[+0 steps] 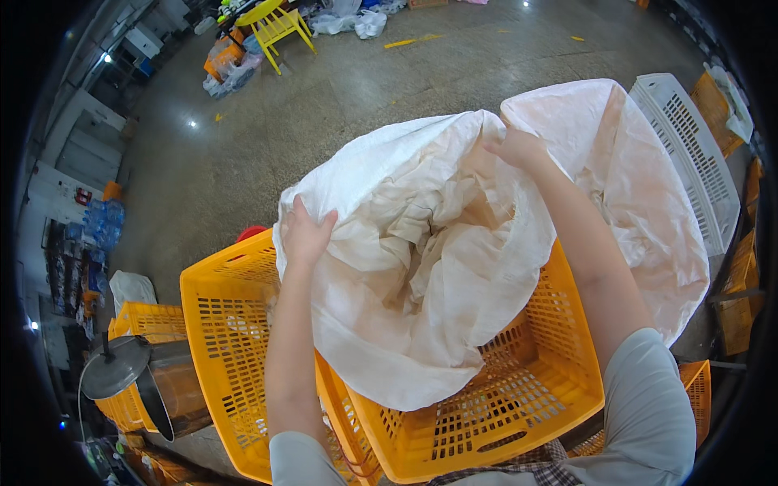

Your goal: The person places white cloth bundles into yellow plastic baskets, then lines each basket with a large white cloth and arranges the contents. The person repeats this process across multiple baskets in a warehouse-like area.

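A large white woven sack (421, 364) gapes wide in front of me, its crumpled cream inside facing up. My left hand (308, 233) grips the left side of its rim, thumb inside. At the far right of the same rim, my right hand (517, 149) is closed on the fabric, its fingertips partly hidden. The sack rests over a yellow slatted plastic crate (494, 429). Another yellow crate (223, 332) stands close on the left, by my left forearm. A second white sack (648, 178), also gaping, is just beyond my right arm.
A white slatted crate (689, 154) leans at the right, with more yellow crates (741, 275) beyond it. Left of me are a metal pot (174, 389) and a grey lid (117, 368). A yellow chair (275, 31) and plastic bags (369, 23) stand far off on the floor.
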Action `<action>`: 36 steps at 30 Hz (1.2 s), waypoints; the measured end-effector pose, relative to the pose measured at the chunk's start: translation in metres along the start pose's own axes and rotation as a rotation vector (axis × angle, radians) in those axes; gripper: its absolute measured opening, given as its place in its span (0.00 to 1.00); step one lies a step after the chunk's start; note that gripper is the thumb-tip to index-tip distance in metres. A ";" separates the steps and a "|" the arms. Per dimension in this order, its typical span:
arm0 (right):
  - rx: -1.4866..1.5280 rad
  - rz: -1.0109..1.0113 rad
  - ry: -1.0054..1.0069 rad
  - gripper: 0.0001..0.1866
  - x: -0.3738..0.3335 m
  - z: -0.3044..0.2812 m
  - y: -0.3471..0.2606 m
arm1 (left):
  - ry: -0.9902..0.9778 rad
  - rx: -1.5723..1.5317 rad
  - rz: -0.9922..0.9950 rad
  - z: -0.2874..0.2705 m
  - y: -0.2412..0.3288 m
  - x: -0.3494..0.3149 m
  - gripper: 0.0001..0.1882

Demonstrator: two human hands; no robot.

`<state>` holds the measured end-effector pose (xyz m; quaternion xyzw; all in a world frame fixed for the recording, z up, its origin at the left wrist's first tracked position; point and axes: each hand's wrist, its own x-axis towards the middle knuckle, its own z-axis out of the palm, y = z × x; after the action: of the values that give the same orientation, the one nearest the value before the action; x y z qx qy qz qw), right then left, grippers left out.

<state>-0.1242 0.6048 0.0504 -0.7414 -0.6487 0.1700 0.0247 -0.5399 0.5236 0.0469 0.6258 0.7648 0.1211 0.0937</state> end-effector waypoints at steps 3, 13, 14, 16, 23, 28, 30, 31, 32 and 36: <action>-0.016 0.014 -0.025 0.45 0.005 0.005 0.006 | -0.178 0.017 -0.104 -0.012 0.009 -0.008 0.47; 0.179 -0.020 0.004 0.45 -0.018 0.010 0.017 | -0.228 -0.297 -0.114 -0.005 -0.024 -0.079 0.46; 0.259 -0.034 0.024 0.44 -0.026 0.009 0.021 | -0.213 -0.409 -0.091 0.000 -0.030 -0.092 0.42; 0.381 -0.030 -0.023 0.43 -0.048 0.010 0.031 | -0.172 -0.822 -0.153 0.012 -0.044 -0.121 0.40; 0.148 -0.219 0.115 0.39 -0.137 0.023 0.041 | -0.106 -0.723 -0.047 0.015 -0.050 -0.207 0.40; 0.469 0.067 -0.157 0.41 -0.115 0.013 0.040 | -0.185 0.030 0.221 -0.010 -0.028 -0.303 0.41; 0.591 0.131 -0.261 0.39 -0.095 0.012 0.046 | -0.273 -0.248 -0.002 -0.015 -0.031 -0.315 0.40; 0.604 0.136 -0.245 0.37 -0.092 0.016 0.050 | -0.324 -0.383 -0.118 -0.018 -0.035 -0.321 0.39; 0.633 0.122 -0.254 0.36 -0.091 0.021 0.055 | -0.395 -0.546 -0.196 -0.022 -0.042 -0.322 0.39; -0.022 -0.287 0.467 0.28 -0.163 0.067 0.073 | -0.205 -0.117 0.225 -0.021 -0.049 -0.344 0.37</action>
<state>-0.0896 0.4231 0.0048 -0.6611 -0.7258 -0.0178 0.1893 -0.5233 0.1760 0.0494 0.7101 0.6678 0.1107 0.1936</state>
